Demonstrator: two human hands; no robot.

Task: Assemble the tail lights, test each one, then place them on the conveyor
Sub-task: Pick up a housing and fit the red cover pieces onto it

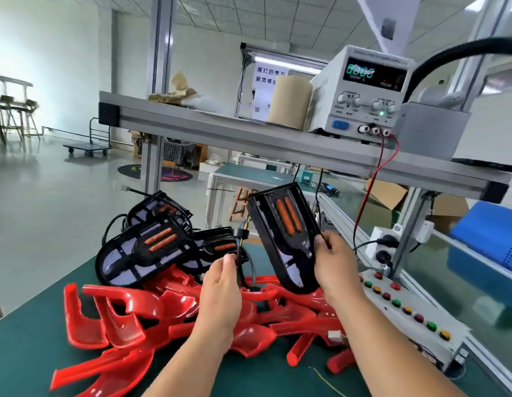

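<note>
My right hand (333, 262) grips the right edge of a black tail light housing (283, 233) with two orange strips, held upright above the bench. From that housing hangs a black cable with a connector (240, 234), which my left hand (220, 285) pinches between thumb and fingers. Several more black housings (146, 250) lie piled at the back left. A heap of red lens covers (129, 313) spreads across the green bench top (25, 353) under both hands.
A power supply (363, 90) with a lit green display stands on the upper shelf, and its red and black leads (375, 179) drop to the right. A button box (406, 308) lies at the right edge. Beyond it runs the conveyor (449, 276), with a blue crate (489, 239) alongside.
</note>
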